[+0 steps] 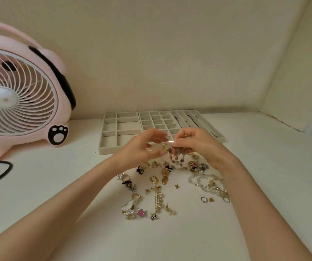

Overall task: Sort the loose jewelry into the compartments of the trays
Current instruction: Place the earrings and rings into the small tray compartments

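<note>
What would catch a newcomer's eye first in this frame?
The big pink fan at far left, then the left hand and right hand pinching a beaded strand at centre. Below them loose jewelry lies scattered on the white table, with three trays behind.

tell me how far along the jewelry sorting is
Early. Done: a few chains lie in the long slots of the right tray. In hand: the right hand pinches a beaded strand above the pile, the left hand at its end. Left: the left tray and middle tray look empty, and the loose pile, pearl strand included, lies on the table.
</note>
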A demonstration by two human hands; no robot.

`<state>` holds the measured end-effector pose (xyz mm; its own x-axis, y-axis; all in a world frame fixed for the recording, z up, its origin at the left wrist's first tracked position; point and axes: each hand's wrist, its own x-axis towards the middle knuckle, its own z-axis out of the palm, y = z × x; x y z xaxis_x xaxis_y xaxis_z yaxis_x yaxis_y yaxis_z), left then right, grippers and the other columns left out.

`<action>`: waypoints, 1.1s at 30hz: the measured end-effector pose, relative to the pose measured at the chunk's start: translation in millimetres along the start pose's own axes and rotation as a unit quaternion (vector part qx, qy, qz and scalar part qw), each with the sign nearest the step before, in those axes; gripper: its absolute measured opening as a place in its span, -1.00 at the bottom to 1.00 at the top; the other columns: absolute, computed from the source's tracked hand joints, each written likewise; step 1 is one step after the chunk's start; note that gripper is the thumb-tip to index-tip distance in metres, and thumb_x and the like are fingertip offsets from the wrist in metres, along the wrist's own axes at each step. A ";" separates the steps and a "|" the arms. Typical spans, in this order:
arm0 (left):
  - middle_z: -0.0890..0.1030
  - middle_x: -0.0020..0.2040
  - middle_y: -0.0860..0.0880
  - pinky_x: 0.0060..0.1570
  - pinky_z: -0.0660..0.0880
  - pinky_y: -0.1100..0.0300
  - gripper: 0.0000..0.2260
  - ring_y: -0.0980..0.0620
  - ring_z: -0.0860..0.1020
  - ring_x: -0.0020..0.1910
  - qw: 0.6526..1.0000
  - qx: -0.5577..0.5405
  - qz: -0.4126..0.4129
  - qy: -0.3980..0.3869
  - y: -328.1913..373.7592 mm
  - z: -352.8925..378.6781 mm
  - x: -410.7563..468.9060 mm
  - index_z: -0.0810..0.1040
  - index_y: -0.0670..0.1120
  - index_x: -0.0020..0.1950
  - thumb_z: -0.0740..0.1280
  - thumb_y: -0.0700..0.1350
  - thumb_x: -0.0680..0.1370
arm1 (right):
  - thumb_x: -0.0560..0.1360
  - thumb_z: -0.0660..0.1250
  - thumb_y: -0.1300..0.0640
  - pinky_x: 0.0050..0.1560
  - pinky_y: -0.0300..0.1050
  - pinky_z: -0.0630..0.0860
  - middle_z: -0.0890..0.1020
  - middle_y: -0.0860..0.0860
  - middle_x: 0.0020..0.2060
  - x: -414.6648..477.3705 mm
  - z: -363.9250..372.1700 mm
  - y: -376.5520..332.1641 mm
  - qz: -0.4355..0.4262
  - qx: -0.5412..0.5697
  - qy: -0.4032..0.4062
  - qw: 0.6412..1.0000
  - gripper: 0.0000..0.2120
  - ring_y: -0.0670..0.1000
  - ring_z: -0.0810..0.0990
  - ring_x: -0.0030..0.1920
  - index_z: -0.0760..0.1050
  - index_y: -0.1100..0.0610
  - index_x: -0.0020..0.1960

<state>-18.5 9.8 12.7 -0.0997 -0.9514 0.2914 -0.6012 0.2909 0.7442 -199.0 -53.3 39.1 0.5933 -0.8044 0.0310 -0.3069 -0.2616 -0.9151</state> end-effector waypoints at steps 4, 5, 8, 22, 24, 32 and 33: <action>0.61 0.02 0.06 0.13 0.48 0.24 -0.73 0.19 0.57 0.03 0.997 -0.049 -0.027 -0.047 7.8 4.2 7.2 0.47 -0.03 0.18 0.36 -0.20 0.50 | 0.46 0.40 0.22 -0.25 -0.22 0.52 0.64 0.04 -0.36 1.2 7.3 0.1 -0.036 0.041 0.010 0.998 -0.97 -0.03 0.61 -0.31 0.56 0.17 -0.15; 0.64 -0.01 0.01 0.12 0.50 0.20 -0.74 0.12 0.60 0.02 0.993 -0.093 -0.040 -0.053 8.9 3.4 8.0 0.47 -0.07 0.19 0.34 -0.24 0.51 | 0.45 0.40 0.22 -0.30 -0.23 0.51 0.64 0.05 -0.36 1.6 8.8 0.9 -0.043 0.052 0.021 0.997 -0.96 -0.01 0.59 -0.33 0.56 0.18 -0.15; 0.67 0.00 -0.05 0.12 0.51 0.17 -0.70 0.04 0.63 0.02 0.980 -0.170 -0.076 -0.074 9.0 -0.5 9.5 0.45 -0.11 0.24 0.35 -0.19 0.51 | 0.45 0.42 0.25 -0.41 -0.26 0.48 0.63 0.06 -0.38 3.7 12.1 2.7 -0.073 0.078 0.072 0.992 -0.95 -0.05 0.54 -0.41 0.56 0.23 -0.13; 0.58 -0.31 0.06 -0.35 0.48 0.34 -0.94 0.09 0.55 -0.35 0.997 0.026 0.017 0.077 19.8 -29.4 35.8 0.55 -0.08 -0.17 0.40 -0.21 0.47 | 0.44 0.38 0.36 -0.29 -0.30 0.51 0.57 0.02 -0.27 7.5 17.4 3.6 -0.107 0.141 0.097 0.979 -0.82 -0.15 0.59 -0.33 0.59 0.17 0.01; 0.51 -0.21 0.09 -0.33 0.39 0.39 -0.95 0.09 0.48 -0.31 0.979 0.175 0.060 0.083 16.9 -30.8 38.8 0.58 -0.07 -0.15 0.42 -0.13 0.45 | 0.45 0.35 0.36 -0.26 -0.27 0.49 0.55 -0.01 -0.31 8.6 15.4 3.7 -0.107 0.159 0.113 0.975 -0.81 -0.15 0.55 -0.35 0.59 0.14 -0.01; 0.54 -0.03 -0.06 -0.24 0.44 0.24 -0.88 0.02 0.52 -0.22 0.956 0.269 0.085 0.075 1.0 -33.9 35.6 0.57 -0.16 -0.11 0.42 -0.13 0.45 | 0.47 0.32 0.36 -0.29 -0.20 0.47 0.53 0.00 -0.34 8.0 8.6 2.4 -0.112 0.252 0.100 0.956 -0.82 -0.08 0.48 -0.36 0.58 0.17 0.02; 0.55 -0.01 -0.08 -0.18 0.46 0.19 -0.90 -0.01 0.54 -0.18 0.954 0.276 0.087 0.079 -0.4 -33.8 34.6 0.58 -0.17 -0.12 0.42 -0.15 0.45 | 0.47 0.32 0.36 -0.30 -0.21 0.48 0.53 0.00 -0.34 8.0 9.1 2.2 -0.112 0.254 0.095 0.956 -0.82 -0.08 0.48 -0.36 0.58 0.16 0.01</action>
<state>5.1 -19.8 42.8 -0.1417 -0.8531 0.5022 -0.9167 0.3046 0.2587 -188.2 -55.4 33.7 0.4416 -0.8533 0.2771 0.2422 -0.1840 -0.9526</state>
